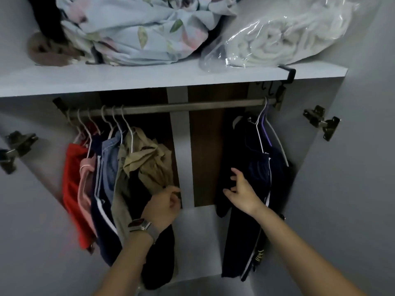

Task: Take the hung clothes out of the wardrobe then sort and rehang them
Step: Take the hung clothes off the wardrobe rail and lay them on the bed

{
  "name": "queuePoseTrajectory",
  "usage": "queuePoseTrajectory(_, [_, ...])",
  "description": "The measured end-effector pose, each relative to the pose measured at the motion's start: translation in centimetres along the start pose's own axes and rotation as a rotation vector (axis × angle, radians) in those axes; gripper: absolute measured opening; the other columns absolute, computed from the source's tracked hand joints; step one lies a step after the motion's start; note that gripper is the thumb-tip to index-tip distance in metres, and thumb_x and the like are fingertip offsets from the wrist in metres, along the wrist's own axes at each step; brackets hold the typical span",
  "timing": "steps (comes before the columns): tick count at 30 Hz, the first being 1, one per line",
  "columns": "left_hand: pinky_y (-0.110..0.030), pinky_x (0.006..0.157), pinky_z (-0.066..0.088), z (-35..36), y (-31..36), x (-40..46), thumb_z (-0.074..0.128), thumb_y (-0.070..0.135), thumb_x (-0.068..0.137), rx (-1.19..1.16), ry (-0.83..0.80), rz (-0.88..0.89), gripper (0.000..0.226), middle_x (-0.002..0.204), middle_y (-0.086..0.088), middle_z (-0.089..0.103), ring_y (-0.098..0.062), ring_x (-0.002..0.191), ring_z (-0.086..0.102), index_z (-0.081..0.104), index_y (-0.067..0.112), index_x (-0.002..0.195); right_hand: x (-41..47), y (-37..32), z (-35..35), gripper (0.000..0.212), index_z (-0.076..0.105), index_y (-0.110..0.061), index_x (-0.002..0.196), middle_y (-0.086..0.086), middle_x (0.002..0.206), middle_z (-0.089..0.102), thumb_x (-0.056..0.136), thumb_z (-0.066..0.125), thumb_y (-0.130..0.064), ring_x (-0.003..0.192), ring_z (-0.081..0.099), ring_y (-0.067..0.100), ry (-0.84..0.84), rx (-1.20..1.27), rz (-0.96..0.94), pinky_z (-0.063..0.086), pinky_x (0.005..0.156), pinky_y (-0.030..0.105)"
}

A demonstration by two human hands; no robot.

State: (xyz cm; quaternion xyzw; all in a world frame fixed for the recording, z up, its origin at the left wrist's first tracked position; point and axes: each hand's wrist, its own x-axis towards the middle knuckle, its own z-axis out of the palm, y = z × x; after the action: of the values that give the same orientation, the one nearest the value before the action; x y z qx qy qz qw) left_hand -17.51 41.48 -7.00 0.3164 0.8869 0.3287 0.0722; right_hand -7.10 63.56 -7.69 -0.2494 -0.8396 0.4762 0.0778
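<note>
1. A metal rail (166,107) runs across the wardrobe under a white shelf (149,79); everything below is placed from this rail.
2. On the shelf above the rail lie a floral bedsheet bundle (132,28), a brown fabric item (46,52) at its left end, and a white blanket in a clear plastic bag (277,37) over the rail's right end.
3. Two door hinges show: one (15,148) left of the rail, one (322,122) right of it.
4. At the rail's left end hang about six white wire hangers carrying a red garment (72,189), a pink one (85,184), navy and blue pieces (106,167) and a crumpled khaki garment (149,163).
5. At the rail's right end hang about two or three hangers with dark navy clothes (245,163). The rail's middle stretch is bare.
6. The left hand (164,206), a watch (142,226) on its wrist, reaches up below the rail's left group. Its fingers are loosely curled against the khaki garment's lower edge; whether they actually pinch the cloth cannot be told.
7. The right hand (241,191) reaches up below the rail's right group, fingers spread and relaxed, touching the front of the dark navy clothes without gripping.
</note>
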Motion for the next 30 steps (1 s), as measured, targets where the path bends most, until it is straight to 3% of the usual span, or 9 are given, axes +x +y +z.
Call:
queuePoseTrajectory(3, [-0.017,0.073,0.048,0.7,1.1,4.5,0.053,0.018,0.091,-0.038,-0.038,0.056,0.030,0.096,0.003,0.062,-0.011,0.085,0.060,0.055,0.017,0.121,4.1,-0.6,-2.9,0.077,0.017,-0.021,0.149,0.011,0.143,0.034,0.087,0.063,-0.014,0.131,0.038,0.027,0.183,-0.043,-0.020,0.034,0.111,0.039])
queuePoseTrajectory(7, [-0.025,0.076,0.052,1.6,2.1,8.6,0.055,0.016,0.090,-0.090,-0.009,0.103,0.027,0.090,0.008,0.062,-0.010,0.080,0.061,0.058,0.018,0.116,8.8,-0.3,-6.9,0.066,0.036,-0.005,0.140,0.018,0.137,0.042,0.083,0.064,-0.020,0.129,0.032,0.036,0.525,-0.402,0.073,0.025,0.107,0.037])
queuePoseTrajectory(13, [-0.023,0.073,0.052,3.0,2.1,11.9,0.056,0.015,0.089,-0.119,0.010,0.081,0.027,0.087,0.013,0.059,-0.007,0.079,0.061,0.057,0.020,0.116,13.7,1.3,-9.2,0.076,0.023,0.003,0.146,0.022,0.142,0.040,0.085,0.066,-0.014,0.130,0.042,0.034,0.374,-0.204,0.199,0.039,0.102,0.035])
queuePoseTrajectory(15, [-0.022,0.074,0.051,3.3,2.1,12.5,0.056,0.015,0.089,-0.131,0.000,0.073,0.027,0.087,0.014,0.058,-0.006,0.079,0.061,0.057,0.020,0.115,14.9,1.4,-9.1,0.063,0.036,-0.001,0.140,0.015,0.120,0.058,0.086,0.064,-0.014,0.110,0.056,0.029,0.382,-0.039,0.254,0.043,0.087,0.029])
queuePoseTrajectory(17, [-0.022,0.075,0.051,3.3,1.8,13.0,0.056,0.015,0.089,-0.137,0.005,0.065,0.026,0.090,0.012,0.060,-0.007,0.080,0.062,0.058,0.021,0.114,15.7,0.4,-8.6,0.042,0.052,-0.007,0.128,0.004,0.092,0.061,0.088,0.062,-0.017,0.082,0.058,0.018,0.387,0.340,0.316,0.044,0.072,0.026])
queuePoseTrajectory(20, [-0.022,0.077,0.051,2.7,0.6,13.3,0.056,0.014,0.088,-0.152,0.040,0.028,0.025,0.093,0.010,0.062,-0.006,0.080,0.062,0.059,0.023,0.110,16.3,-1.8,-7.0,0.019,0.060,-0.014,0.111,-0.007,0.053,0.044,0.093,0.056,-0.020,0.044,0.038,0.005,0.294,0.816,0.294,0.033,0.041,0.018])
queuePoseTrajectory(23, [-0.014,0.070,0.046,1.7,-1.4,13.2,0.057,0.008,0.086,-0.179,0.096,-0.011,0.028,0.083,0.016,0.059,0.002,0.070,0.060,0.058,0.026,0.107,15.6,-4.5,-5.0,0.018,0.063,-0.017,0.109,-0.010,0.044,0.028,0.093,0.054,-0.019,0.034,0.022,0.002,0.196,1.047,0.230,0.018,0.032,0.014])
queuePoseTrajectory(26, [-0.011,0.072,0.044,0.1,-3.1,12.3,0.058,0.006,0.084,-0.156,0.267,-0.056,0.025,0.086,0.012,0.062,-0.001,0.078,0.061,0.062,0.015,0.107,14.2,-6.6,-3.5,0.022,0.064,-0.021,0.111,-0.010,0.046,0.027,0.094,0.051,-0.015,0.034,0.021,0.001,0.099,1.084,0.175,0.018,0.033,0.013])
queuePoseTrajectory(30, [-0.037,0.096,0.040,-2.1,-5.8,11.1,0.066,0.002,0.076,0.071,0.781,-0.209,0.041,0.111,-0.019,0.058,-0.035,0.107,0.051,0.055,-0.002,0.115,12.3,-8.1,-1.8,0.021,0.066,-0.019,0.109,-0.007,0.050,0.028,0.093,0.054,-0.011,0.037,0.022,0.003,0.044,0.957,0.163,0.022,0.033,0.015])
